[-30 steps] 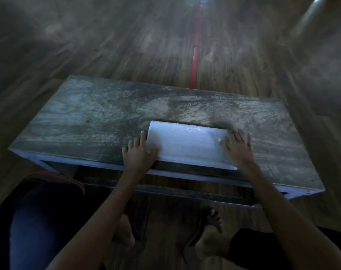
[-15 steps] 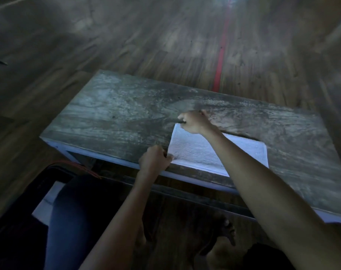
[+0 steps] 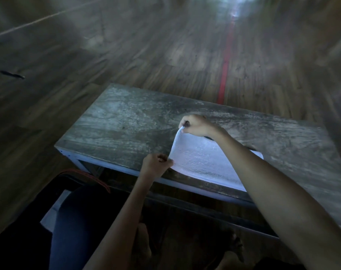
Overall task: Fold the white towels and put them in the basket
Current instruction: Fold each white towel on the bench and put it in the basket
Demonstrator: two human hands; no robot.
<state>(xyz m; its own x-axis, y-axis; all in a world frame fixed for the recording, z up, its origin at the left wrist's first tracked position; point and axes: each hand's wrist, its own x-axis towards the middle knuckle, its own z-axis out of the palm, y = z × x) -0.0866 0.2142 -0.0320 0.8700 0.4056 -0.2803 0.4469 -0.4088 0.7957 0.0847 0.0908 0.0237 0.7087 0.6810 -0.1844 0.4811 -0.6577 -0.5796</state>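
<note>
Pinching left corners of the towel (image 3: 204,160), left hand (image 3: 156,164) and right hand (image 3: 195,126) are holding it mid-fold; basketing looks pending.

Left hand (image 3: 156,164) and right hand (image 3: 195,126) both pinch, arms extended.

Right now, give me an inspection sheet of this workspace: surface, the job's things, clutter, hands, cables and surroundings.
Surface: weathered wooden table, top worn and patchy.
Job's things: white towel lies folded by the table's near edge, its left end raised off the top. The dark container at lower left, with something white inside, may be the basket.
Clutter: small dark object on the floor, far left.
Hands: left hand pinches the towel's near left corner; right hand pinches its far left corner.
Cables: thin red strands by the container; cannot tell what they are.
Surroundings: wood floor with a red line; bare feet under the table.
</note>
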